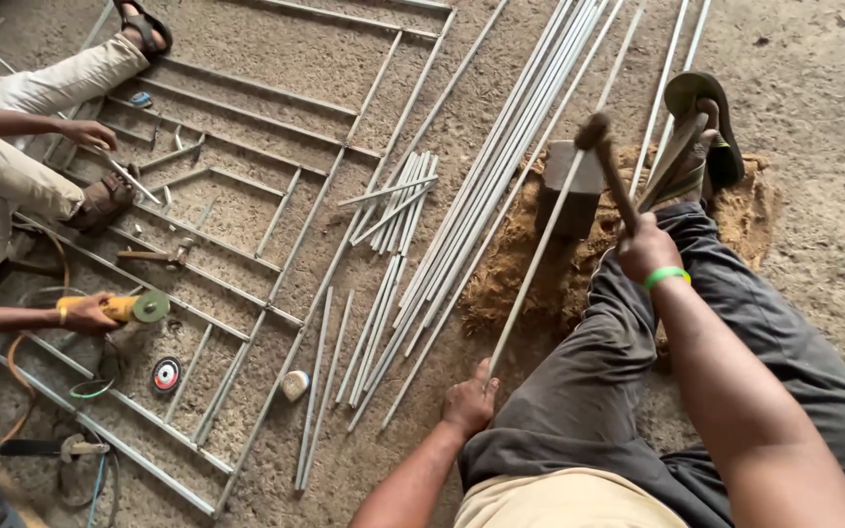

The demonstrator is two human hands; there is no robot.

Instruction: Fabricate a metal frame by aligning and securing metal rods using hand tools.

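Left of the metal block (573,186), the biggest thing is the welded grille frame (246,254) flat on the ground, then the bundle of long grey rods (501,166) running diagonally up toward the top edge. The block itself stands in a patch of sandy soil (520,264). Across the block's top lies one thin rod (540,254), its long axis slanting from the block down and leftward to my left hand (468,403), which is pressed over its near end, fingers closed down on it. Right of the block, my right hand (645,249) is clamped tight round the handle of a hammer (606,161), whose head is raised just above the block, handle pointing back to my fist. Far left of the block, another person holds a yellow angle grinder (129,308).
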